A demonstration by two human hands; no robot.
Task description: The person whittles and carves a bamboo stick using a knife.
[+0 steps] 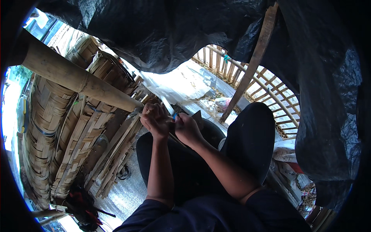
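Note:
My left hand (154, 119) is closed, its fingers curled in front of my lap, close to the end of a thick bamboo pole. My right hand (187, 128) is closed right beside it, with the thumb pressed against the fingers. A thin pale strip (167, 106) slants down to the gap between the two hands. At my right fingertips shows a small blue piece (175, 115), too small to name. A dark, pointed flat thing (197, 116) sticks out behind the right hand; whether that hand holds it is hidden.
The bamboo pole (83, 83) crosses from the upper left. Rolled woven bamboo mats (46, 131) stand at the left, beside split bamboo strips (116, 162). Black plastic sheeting (154, 34) hangs ahead and to the right. A wooden post (251, 65) leans before a bamboo lattice (280, 100).

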